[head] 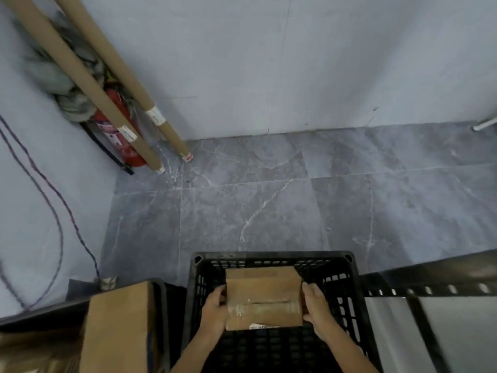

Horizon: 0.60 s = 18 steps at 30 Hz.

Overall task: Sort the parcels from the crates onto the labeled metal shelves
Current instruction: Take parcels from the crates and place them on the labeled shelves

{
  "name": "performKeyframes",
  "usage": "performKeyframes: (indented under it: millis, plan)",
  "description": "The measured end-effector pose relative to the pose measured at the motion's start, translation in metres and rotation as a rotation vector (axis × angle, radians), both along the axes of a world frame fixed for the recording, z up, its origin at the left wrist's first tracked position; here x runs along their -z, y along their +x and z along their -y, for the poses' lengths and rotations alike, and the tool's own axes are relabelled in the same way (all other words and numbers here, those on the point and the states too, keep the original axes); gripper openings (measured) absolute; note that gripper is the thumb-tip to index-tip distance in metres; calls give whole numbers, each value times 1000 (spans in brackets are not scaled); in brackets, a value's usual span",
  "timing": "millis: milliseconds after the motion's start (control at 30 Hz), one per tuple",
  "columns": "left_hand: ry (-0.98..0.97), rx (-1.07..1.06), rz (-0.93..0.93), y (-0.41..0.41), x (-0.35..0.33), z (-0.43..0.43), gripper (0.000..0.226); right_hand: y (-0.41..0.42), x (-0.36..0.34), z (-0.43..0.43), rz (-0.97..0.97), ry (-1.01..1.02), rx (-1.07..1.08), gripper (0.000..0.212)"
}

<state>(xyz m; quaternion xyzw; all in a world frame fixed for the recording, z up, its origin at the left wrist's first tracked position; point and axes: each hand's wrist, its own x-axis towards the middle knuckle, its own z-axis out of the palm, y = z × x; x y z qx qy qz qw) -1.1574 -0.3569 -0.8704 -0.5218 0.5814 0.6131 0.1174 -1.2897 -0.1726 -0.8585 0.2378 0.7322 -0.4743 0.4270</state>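
inside the black crate point(349, 300), left hand point(213, 310) and right hand point(317, 308) grip the parcel point(263, 294), long axis left-right.

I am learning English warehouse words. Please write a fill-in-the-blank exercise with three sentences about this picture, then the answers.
1. The left hand and the right hand grip a cardboard parcel over a black plastic ____.
2. The red fire extinguisher stands behind two long cardboard ____.
3. The colour of the floor tiles is ____.
Missing words: crate; tubes; grey.
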Motion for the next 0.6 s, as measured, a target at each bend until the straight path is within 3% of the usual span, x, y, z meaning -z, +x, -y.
performKeyframes:
  millis: [100,300,500,600]
  plan:
    - [41,-26,-65,-6,-97,8,38,-12,-107,3,13,-53,71,26]
    - [-104,53,-205,-43,-357,41,32,-42,-373,22,-141,-202,65,39]
    - [-259,-11,-466,-84,-630,65,19,-63,-634,51,-521,-320,-23,19]
    - [-217,-78,-628,-94,-749,71,28,-69,-736,53,-658,-443,-53,15]
